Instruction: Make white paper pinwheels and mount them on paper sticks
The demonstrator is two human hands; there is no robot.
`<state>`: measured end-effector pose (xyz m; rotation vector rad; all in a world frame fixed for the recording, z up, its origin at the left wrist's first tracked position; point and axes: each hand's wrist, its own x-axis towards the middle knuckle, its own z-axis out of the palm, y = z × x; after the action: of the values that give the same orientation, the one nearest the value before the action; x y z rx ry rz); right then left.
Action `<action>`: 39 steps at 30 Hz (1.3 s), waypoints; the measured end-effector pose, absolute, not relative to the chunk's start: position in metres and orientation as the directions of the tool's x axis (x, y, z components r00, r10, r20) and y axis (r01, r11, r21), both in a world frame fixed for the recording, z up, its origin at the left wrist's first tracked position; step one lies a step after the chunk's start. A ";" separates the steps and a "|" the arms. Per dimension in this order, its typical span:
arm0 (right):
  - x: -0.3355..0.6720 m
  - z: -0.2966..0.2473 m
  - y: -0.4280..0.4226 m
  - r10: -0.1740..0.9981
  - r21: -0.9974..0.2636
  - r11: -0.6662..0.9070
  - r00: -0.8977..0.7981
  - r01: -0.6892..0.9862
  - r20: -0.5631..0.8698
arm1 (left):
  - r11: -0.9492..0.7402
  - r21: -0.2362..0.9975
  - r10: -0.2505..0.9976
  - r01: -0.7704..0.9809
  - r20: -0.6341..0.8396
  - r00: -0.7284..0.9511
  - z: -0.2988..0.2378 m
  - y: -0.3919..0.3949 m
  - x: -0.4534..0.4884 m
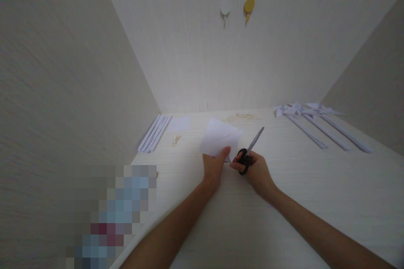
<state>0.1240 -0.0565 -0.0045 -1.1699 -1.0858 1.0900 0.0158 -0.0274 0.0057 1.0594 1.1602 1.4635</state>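
Note:
My left hand pinches the near edge of a folded white paper sheet, lifting it off the pale desk. My right hand grips a pair of black-handled scissors, fingers through the loops. The closed blades point up and to the right, away from the paper. The two hands are close together at the desk's middle.
Rolled white paper sticks lie at the back left beside a small white paper square. Paper pinwheels on sticks lie at the back right. A white hook and a yellow hook are on the back wall. Walls close in left and right.

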 end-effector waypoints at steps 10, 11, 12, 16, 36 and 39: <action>0.122 0.000 -0.058 0.980 -0.998 0.062 0.192 -0.026 0.056 | -0.100 0.980 0.981 -0.174 0.068 -0.180 0.010 -0.030 0.017; 0.122 0.000 -0.058 0.981 -0.998 0.058 0.187 -0.029 0.052 | -0.102 0.980 0.980 -0.172 0.070 -0.185 0.010 -0.030 0.017; 0.122 -0.001 -0.057 0.982 -0.998 0.054 0.181 -0.034 0.047 | -0.105 0.980 0.979 -0.168 0.072 -0.189 0.010 -0.030 0.017; 0.122 0.000 -0.057 0.985 -0.999 0.041 0.169 -0.035 0.034 | -0.104 0.984 0.979 -0.144 0.076 -0.189 0.011 -0.030 0.017; 0.122 -0.002 -0.058 0.979 -0.998 0.053 0.200 -0.044 0.043 | -0.142 0.980 0.983 -0.137 0.124 -0.132 0.011 -0.032 0.017; 0.122 -0.002 -0.058 0.980 -0.998 0.045 0.197 -0.049 0.035 | -0.143 0.980 0.984 -0.136 0.126 -0.128 0.011 -0.032 0.017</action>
<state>0.1219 -0.0582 -0.0015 -1.2281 -1.0434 1.0593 0.0175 -0.0321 0.0109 1.1389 1.1184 1.4624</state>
